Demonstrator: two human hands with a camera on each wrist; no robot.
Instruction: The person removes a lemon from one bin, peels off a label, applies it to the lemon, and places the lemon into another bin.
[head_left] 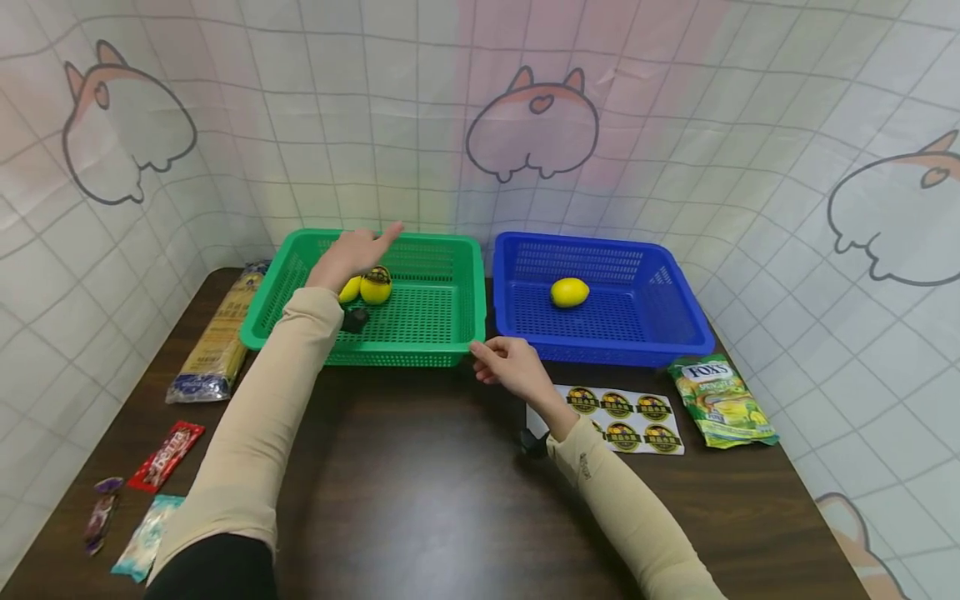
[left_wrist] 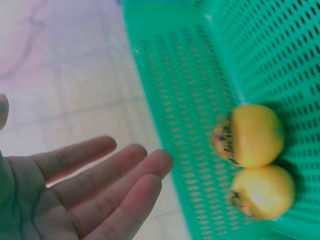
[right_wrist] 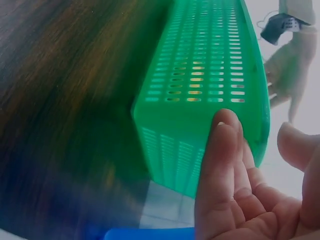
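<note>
A green plastic basket [head_left: 455,319] stands at the back left of the table. Inside it lie two lemons [left_wrist: 257,136] side by side, with dark stickers on them. My left hand [head_left: 352,252] is held over the basket's back left part, fingers extended and holding nothing; the left wrist view shows its palm beside the rim. At the basket's front right corner is my right hand [head_left: 513,367]. In the right wrist view its fingers [right_wrist: 220,165] are at the outside of that corner, and its thumb stands apart from the rim. Whether the fingertips touch the plastic I cannot tell.
A blue basket [head_left: 600,350] holding one lemon [head_left: 569,292] stands at the right. In front lies a sticker sheet [head_left: 637,421], partly under my right wrist. A green Fox's candy bag [head_left: 723,402] is at far right; a noodle pack [head_left: 217,337] and several small wrapped snacks lie left.
</note>
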